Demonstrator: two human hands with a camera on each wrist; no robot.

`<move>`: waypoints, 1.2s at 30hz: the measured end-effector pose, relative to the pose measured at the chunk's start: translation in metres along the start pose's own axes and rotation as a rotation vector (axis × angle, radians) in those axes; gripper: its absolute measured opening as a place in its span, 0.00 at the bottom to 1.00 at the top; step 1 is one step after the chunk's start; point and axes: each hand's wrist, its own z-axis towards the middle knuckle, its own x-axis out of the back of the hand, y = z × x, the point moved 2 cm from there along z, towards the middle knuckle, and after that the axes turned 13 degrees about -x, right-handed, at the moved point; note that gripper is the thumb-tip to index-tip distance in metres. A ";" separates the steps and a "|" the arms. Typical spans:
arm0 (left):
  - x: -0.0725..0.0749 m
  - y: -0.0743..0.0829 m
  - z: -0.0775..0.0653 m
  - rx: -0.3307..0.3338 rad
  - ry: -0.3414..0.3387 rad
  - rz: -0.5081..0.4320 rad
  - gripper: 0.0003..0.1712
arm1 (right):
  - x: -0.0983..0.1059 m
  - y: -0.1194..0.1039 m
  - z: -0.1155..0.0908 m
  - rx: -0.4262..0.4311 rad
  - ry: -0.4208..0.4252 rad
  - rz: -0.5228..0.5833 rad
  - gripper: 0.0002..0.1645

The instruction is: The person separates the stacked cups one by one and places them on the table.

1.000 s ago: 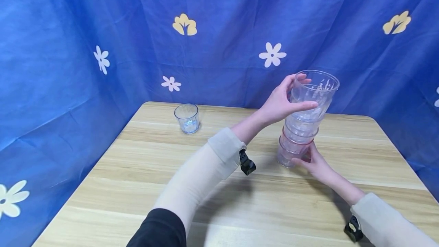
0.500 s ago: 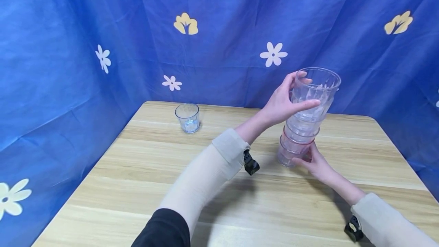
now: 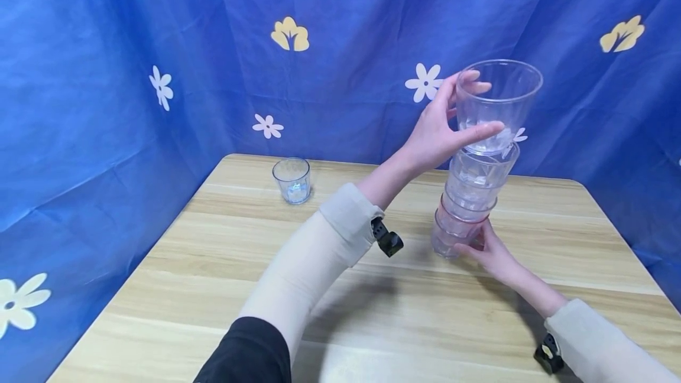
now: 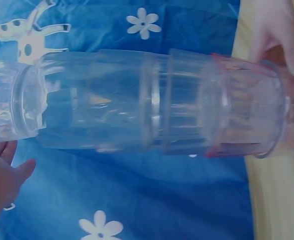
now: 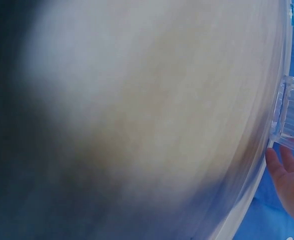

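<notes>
Gripping a clear tapered cup, left hand curved, transparent cup stack below, right hand curled round its base.

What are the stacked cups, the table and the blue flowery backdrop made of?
The stacked cups look like glass or hard clear plastic: see-through with shiny highlights, so I can't tell which.
The table seems to be wood, or a wood-look covering, smooth with streaky grain and a soft shine.
The backdrop is probably fabric with printed flowers, because it creases and hangs in folds.
</notes>
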 end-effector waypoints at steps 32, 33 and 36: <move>0.081 -0.048 -0.110 0.056 0.158 0.096 0.46 | -0.002 -0.001 0.000 0.039 -0.001 0.037 0.42; 0.082 -0.050 -0.117 0.078 0.156 0.096 0.46 | -0.002 -0.001 0.000 0.040 -0.002 0.039 0.42; 0.086 -0.057 -0.137 0.155 0.152 0.086 0.47 | -0.002 0.000 0.000 0.046 -0.001 0.039 0.42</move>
